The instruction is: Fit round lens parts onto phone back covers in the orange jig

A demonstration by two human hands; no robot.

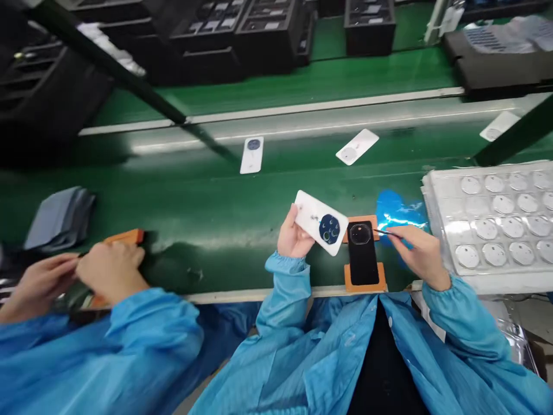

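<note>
My left hand (294, 235) grips a white phone back cover (320, 222) by its lower end; the cover has a round dark blue camera ring and is tilted above the belt. My right hand (418, 252) pinches thin tweezers (386, 233) whose tip points left toward an orange jig (365, 279). A black phone back (362, 252) with a round camera opening lies in that jig, between my two hands. A crumpled blue film (395, 208) lies just behind my right hand.
A clear blister tray (444, 199) of round white lens parts sits at the right. Three white covers (252, 154) (356, 146) (499, 125) lie further back on the green belt (194, 196). A co-worker's hands (108, 268) work at left over another orange jig, beside folded grey cloths (60, 218).
</note>
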